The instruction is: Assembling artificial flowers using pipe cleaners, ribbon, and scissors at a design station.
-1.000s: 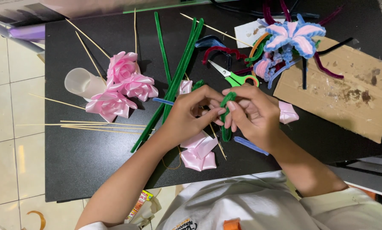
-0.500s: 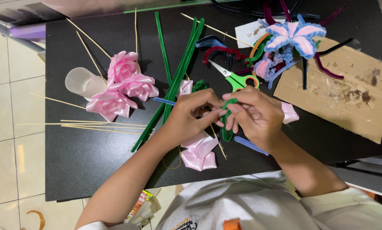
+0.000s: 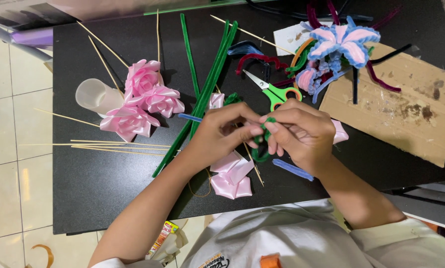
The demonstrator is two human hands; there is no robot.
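Hardly shifted since before: both hands, left [image 3: 221, 133] and right [image 3: 302, 135], fingertips pinched on green pipe cleaner [image 3: 262, 144].

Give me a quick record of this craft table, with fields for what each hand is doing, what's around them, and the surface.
left hand: left hand pinches a green pipe cleaner at its upper end
right hand: right hand grips the same pipe cleaner
near the hands: green-handled scissors, loose pink ribbon petals, blue pipe cleaner
left side: three pink ribbon roses, clear plastic cup on its side, thin wooden sticks
top right: blue and pink pipe cleaner flower, cardboard sheet
surface: black table
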